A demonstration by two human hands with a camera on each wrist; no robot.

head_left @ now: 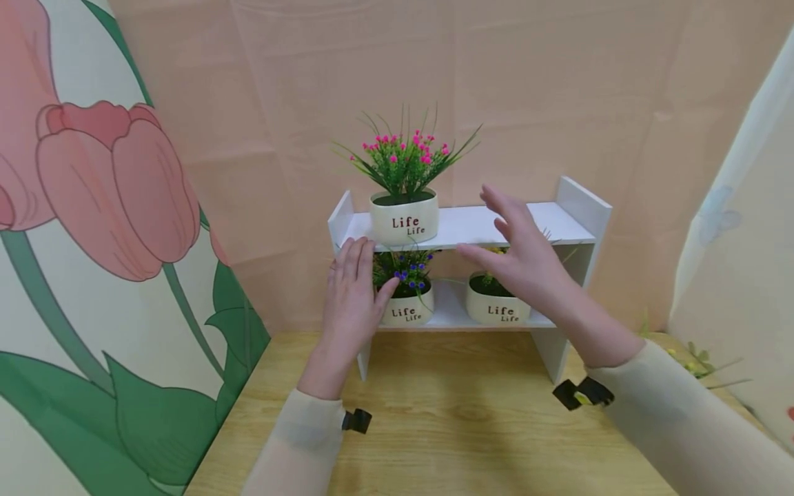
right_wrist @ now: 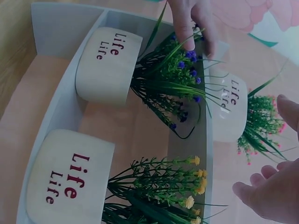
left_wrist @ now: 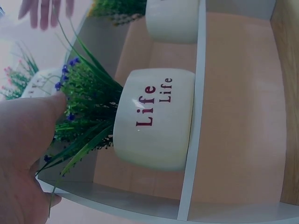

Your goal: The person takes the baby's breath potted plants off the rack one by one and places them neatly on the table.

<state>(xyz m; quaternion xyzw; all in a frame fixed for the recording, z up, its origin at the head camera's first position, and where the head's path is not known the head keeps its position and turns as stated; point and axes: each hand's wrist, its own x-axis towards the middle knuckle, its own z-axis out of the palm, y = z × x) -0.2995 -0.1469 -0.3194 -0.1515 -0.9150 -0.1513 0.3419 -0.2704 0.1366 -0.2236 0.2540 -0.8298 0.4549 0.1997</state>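
My left hand (head_left: 356,293) rests at the left end of a white two-tier shelf (head_left: 477,224), fingers straight at the upper board's edge. Its thumb reaches over the blue flowers (head_left: 412,275) of a cream pot (left_wrist: 156,119) on the lower tier. Held in front of the upper board, my right hand (head_left: 527,251) has its fingers spread and nothing in them. A cream pot (head_left: 404,219) lettered "Life" with pink flowers (head_left: 406,148) stands on the upper tier, at the left. Lower right, a third such pot (right_wrist: 70,175) holds yellow flowers (right_wrist: 198,182), partly hidden by my right hand in the head view.
The shelf stands on a wooden table (head_left: 453,413) against a peach cloth backdrop (head_left: 298,103). A panel with large painted tulips (head_left: 112,186) rises on the left. Some greenery (head_left: 695,358) shows at the table's right edge, beside my right sleeve (head_left: 688,413).
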